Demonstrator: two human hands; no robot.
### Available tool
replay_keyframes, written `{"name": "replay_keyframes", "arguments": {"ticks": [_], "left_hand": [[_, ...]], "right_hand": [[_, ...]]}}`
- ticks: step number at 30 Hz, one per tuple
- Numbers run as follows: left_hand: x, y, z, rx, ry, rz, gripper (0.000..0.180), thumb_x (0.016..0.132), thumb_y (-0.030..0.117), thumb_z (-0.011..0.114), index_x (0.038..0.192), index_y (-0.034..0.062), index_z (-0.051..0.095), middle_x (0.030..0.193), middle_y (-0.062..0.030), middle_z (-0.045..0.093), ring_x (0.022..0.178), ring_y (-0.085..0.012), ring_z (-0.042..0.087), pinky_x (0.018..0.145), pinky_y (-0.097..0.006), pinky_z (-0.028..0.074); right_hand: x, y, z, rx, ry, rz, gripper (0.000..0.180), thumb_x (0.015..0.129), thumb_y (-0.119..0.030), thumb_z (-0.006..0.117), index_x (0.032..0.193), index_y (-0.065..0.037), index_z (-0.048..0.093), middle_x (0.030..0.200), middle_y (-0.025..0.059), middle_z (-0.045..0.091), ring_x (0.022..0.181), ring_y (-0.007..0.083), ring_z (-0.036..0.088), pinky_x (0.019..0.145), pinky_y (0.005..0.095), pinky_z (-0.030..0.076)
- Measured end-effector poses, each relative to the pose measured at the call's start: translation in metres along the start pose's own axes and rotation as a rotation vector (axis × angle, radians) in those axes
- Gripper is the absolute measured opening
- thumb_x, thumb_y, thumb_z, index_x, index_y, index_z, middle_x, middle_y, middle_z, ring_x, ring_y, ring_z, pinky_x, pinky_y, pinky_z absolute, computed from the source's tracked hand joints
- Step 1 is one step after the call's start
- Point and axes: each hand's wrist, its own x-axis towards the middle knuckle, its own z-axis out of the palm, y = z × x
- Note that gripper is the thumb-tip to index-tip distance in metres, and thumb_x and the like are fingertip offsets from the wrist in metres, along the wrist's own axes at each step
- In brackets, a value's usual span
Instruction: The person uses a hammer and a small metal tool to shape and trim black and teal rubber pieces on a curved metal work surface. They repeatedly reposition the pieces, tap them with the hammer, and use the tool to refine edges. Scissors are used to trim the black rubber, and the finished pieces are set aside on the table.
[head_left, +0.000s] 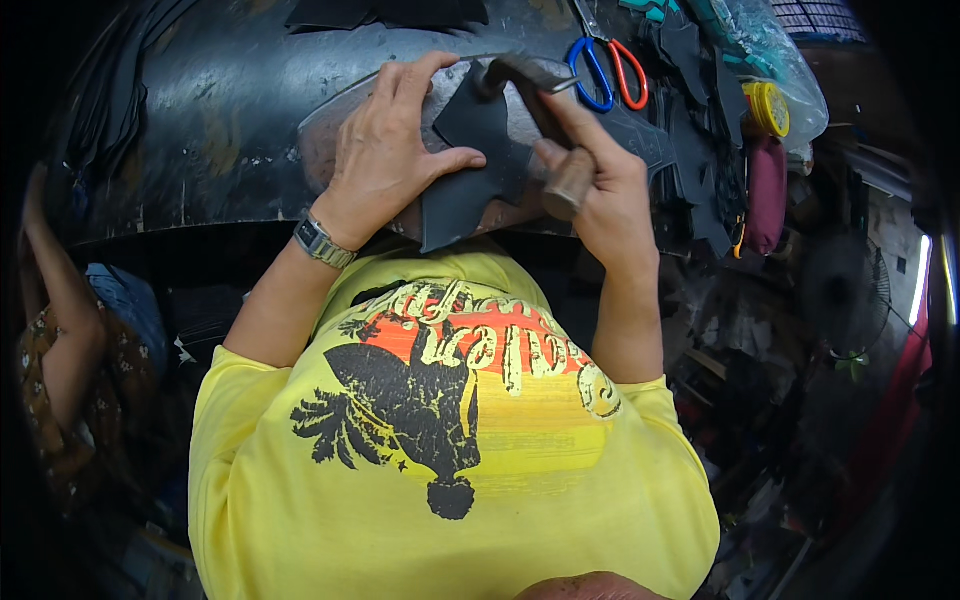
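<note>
Head view: dark leather piece point(470, 165), flat, irregular cut w/ notched edges, lies on the dark worn workbench point(220, 120) right at its near edge, part overhanging. Left hand point(385, 150) comes in from lower left, wrist w/ metal watch point(324, 242), palm down; fingers spread open, thumb & fingertips pressing the piece flat. Right hand point(600, 190) raised from lower right, fingers closed round wooden handle of a hammer point(535, 110), metal head resting on piece's top. Blue/red-handled scissors point(608, 72) lie just behind.
</note>
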Motion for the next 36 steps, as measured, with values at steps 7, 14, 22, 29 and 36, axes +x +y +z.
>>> {"name": "replay_keyframes", "arguments": {"ticks": [7, 14, 22, 29, 36], "left_hand": [[0.002, 0.0, 0.002, -0.044, -0.029, 0.028, 0.075, 0.071, 0.03, 0.094, 0.136, 0.0164, 0.061, 0.125, -0.0114, 0.061, 0.112, -0.0348, 0.066, 0.092, -0.044, 0.056], [0.002, -0.004, 0.005, 0.034, -0.031, 0.202, 0.052, 0.079, 0.022, 0.087, 0.128, 0.0151, 0.069, 0.131, -0.0088, 0.063, 0.122, -0.0313, 0.062, 0.106, -0.044, 0.047], [-0.001, -0.025, -0.003, 0.119, -0.127, 0.271, 0.03, 0.097, 0.023, 0.07, 0.127, 0.0167, 0.073, 0.138, -0.0041, 0.067, 0.135, -0.0232, 0.057, 0.113, -0.044, 0.039], [-0.001, -0.035, -0.024, 0.195, -0.234, 0.326, 0.059, 0.092, 0.045, 0.075, 0.145, 0.0197, 0.065, 0.153, -0.0071, 0.056, 0.146, -0.0251, 0.046, 0.119, -0.049, 0.031], [0.0, -0.029, -0.009, 0.351, -0.244, 0.291, 0.071, 0.094, 0.054, 0.068, 0.157, 0.0262, 0.051, 0.162, -0.0043, 0.047, 0.151, -0.0267, 0.039, 0.124, -0.051, 0.025]], "right_hand": [[-0.035, -0.004, 0.011, 0.039, 0.146, 0.029, 0.053, 0.096, -0.002, 0.073, 0.148, -0.008, 0.061, 0.101, 0.0127, 0.075, 0.087, 0.0162, 0.068, 0.077, 0.0271, 0.053], [-0.038, 0.003, 0.002, -0.125, 0.087, 0.068, 0.049, 0.091, -0.002, 0.075, 0.138, -0.01, 0.066, 0.111, 0.0236, 0.075, 0.103, 0.0373, 0.075, 0.086, 0.0375, 0.057], [0.024, 0.048, -0.002, -0.596, 0.397, -0.051, 0.038, 0.091, -0.01, 0.073, 0.128, -0.018, 0.074, 0.097, 0.0176, 0.075, 0.088, 0.0392, 0.072, 0.075, 0.0464, 0.054], [0.014, 0.026, 0.045, -0.298, 0.198, -0.461, 0.04, 0.08, 0.005, 0.071, 0.118, -0.007, 0.075, 0.111, 0.0145, 0.075, 0.11, 0.0366, 0.068, 0.096, 0.0446, 0.053], [-0.006, 0.028, 0.067, -0.264, 0.143, -0.341, 0.032, 0.087, 0.003, 0.069, 0.117, -0.005, 0.074, 0.125, 0.018, 0.072, 0.122, 0.0397, 0.066, 0.104, 0.0487, 0.051]]}}
